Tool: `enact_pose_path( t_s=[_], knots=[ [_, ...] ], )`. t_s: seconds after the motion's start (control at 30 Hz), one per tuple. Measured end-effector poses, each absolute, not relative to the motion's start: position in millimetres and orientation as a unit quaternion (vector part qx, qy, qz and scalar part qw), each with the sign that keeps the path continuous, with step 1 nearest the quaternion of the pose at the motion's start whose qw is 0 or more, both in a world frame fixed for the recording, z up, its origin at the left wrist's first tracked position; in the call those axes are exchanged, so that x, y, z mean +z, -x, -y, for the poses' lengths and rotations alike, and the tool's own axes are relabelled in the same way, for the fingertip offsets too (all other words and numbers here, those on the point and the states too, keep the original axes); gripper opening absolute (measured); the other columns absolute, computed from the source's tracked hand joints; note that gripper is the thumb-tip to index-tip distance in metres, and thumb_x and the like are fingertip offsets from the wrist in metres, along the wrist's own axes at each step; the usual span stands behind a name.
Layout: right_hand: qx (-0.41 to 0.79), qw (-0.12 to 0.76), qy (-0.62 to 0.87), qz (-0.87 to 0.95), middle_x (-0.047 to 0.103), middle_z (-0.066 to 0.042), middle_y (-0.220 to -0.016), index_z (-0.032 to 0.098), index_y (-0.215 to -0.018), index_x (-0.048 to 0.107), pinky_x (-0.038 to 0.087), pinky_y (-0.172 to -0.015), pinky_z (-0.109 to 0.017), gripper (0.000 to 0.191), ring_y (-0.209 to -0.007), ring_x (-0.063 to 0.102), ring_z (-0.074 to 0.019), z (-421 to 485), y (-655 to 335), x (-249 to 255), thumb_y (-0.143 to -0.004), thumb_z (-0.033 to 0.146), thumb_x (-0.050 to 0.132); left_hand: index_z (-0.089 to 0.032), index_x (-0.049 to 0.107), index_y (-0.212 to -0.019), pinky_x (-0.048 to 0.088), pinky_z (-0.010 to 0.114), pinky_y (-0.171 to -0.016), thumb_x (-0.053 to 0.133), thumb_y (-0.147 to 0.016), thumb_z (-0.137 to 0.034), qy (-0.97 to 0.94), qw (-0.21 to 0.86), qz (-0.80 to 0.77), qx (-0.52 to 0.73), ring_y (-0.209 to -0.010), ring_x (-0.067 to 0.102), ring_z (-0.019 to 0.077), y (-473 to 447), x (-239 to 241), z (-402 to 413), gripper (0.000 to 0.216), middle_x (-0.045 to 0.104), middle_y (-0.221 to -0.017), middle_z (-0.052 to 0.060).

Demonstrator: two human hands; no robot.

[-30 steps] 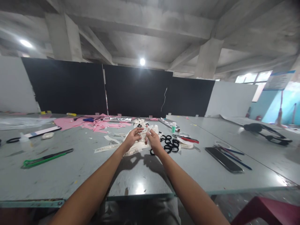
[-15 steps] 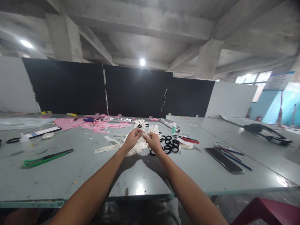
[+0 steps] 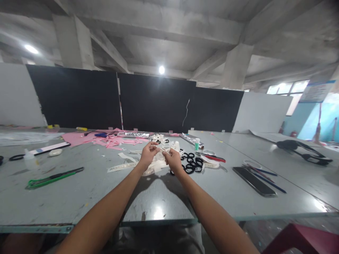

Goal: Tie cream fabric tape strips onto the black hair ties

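Observation:
My left hand (image 3: 148,154) and my right hand (image 3: 172,158) meet above the middle of the table, fingertips pinched close together on a white ribbon (image 3: 161,151). Much of that ribbon is hidden by the fingers. Below and around them lies a heap of printed cream ribbon strips (image 3: 156,167), one of which stretches out to the left. Just right of my right hand is a pile of black hair ties (image 3: 190,164). Behind the hands sits a white ribbon bow (image 3: 158,137) with a black band by it.
A green box cutter (image 3: 54,178) lies at left. Pink scraps (image 3: 111,139) and foil rolls line the back. To the right are a green-labelled bottle (image 3: 197,144), red-handled scissors (image 3: 214,157), a phone (image 3: 254,181) and pens (image 3: 270,180). Dark panels (image 3: 156,102) stand behind.
My hands have drawn slightly apart at the fingertips, and more white ribbon shows between them. The things on the table lie as before.

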State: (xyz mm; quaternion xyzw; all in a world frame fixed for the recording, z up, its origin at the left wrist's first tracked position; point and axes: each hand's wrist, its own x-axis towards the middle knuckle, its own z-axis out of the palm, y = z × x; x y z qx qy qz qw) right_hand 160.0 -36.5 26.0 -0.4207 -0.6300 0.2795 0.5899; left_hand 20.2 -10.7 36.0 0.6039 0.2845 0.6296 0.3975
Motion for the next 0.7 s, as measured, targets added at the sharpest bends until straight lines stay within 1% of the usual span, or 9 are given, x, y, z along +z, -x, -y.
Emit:
enact_pose_path(
  t_s=[0.13,0.23,0.33,0.4,0.47,0.57,0.7],
  knots=[
    [0.316,0.608,0.399,0.609,0.043,0.007,-0.04,0.018,-0.072,0.054,0.031,-0.039,-0.02,0.019,-0.035,0.039,-0.0095,32,-159,23,-0.074,0.037,0.054,-0.019,0.052,-0.091,0.036,0.019,-0.053,0.072,-0.064,-0.03,-0.553,0.448,-0.28,0.645,-0.052,0.045,0.007,-21,36,11,0.035,0.049,-0.059,-0.007],
    [0.307,0.589,0.41,0.625,0.043,0.007,-0.042,0.018,-0.073,0.056,0.032,-0.04,-0.02,0.02,-0.036,0.04,-0.0093,31,-160,22,-0.073,0.038,0.056,-0.02,0.052,-0.092,0.034,0.018,-0.051,0.072,-0.065,-0.032,-0.55,0.461,-0.281,0.638,-0.051,0.044,0.0065,-22,35,11,0.036,0.049,-0.059,-0.007],
    [0.31,0.572,0.428,0.628,0.043,0.006,-0.043,0.017,-0.075,0.058,0.032,-0.04,-0.02,0.027,-0.037,0.04,-0.0091,32,-160,23,-0.075,0.044,0.055,-0.019,0.051,-0.093,0.032,0.018,-0.05,0.072,-0.065,-0.033,-0.57,0.465,-0.282,0.617,-0.049,0.042,0.0062,-22,36,14,0.037,0.051,-0.059,-0.007],
    [0.325,0.578,0.431,0.612,0.041,0.006,-0.042,0.016,-0.076,0.06,0.03,-0.039,-0.02,0.033,-0.036,0.037,-0.0089,34,-160,25,-0.075,0.049,0.054,-0.019,0.051,-0.092,0.033,0.018,-0.052,0.072,-0.065,-0.033,-0.585,0.462,-0.279,0.605,-0.051,0.043,0.0065,-23,37,16,0.037,0.05,-0.058,-0.007],
    [0.344,0.592,0.424,0.593,0.041,0.007,-0.042,0.015,-0.079,0.062,0.028,-0.038,-0.02,0.036,-0.036,0.036,-0.0084,35,-159,27,-0.073,0.05,0.056,-0.019,0.051,-0.092,0.034,0.019,-0.054,0.071,-0.066,-0.034,-0.595,0.461,-0.276,0.597,-0.052,0.044,0.0067,-23,38,17,0.036,0.051,-0.059,-0.007],
    [0.378,0.61,0.402,0.568,0.038,0.008,-0.041,0.013,-0.086,0.062,0.026,-0.038,-0.02,0.038,-0.035,0.032,-0.0069,39,-158,29,-0.067,0.047,0.063,-0.02,0.051,-0.092,0.031,0.018,-0.053,0.071,-0.067,-0.034,-0.597,0.462,-0.279,0.593,-0.052,0.043,0.0065,-23,38,17,0.036,0.051,-0.059,-0.007],
    [0.431,0.635,0.37,0.523,0.032,0.011,-0.038,0.015,-0.08,0.058,0.02,-0.034,-0.019,0.034,-0.032,0.023,-0.0046,42,-155,31,-0.064,0.045,0.066,-0.019,0.051,-0.093,0.029,0.018,-0.05,0.07,-0.069,-0.034,-0.598,0.457,-0.276,0.598,-0.05,0.039,0.0061,-24,37,17,0.034,0.045,-0.056,-0.008]
  ],
)
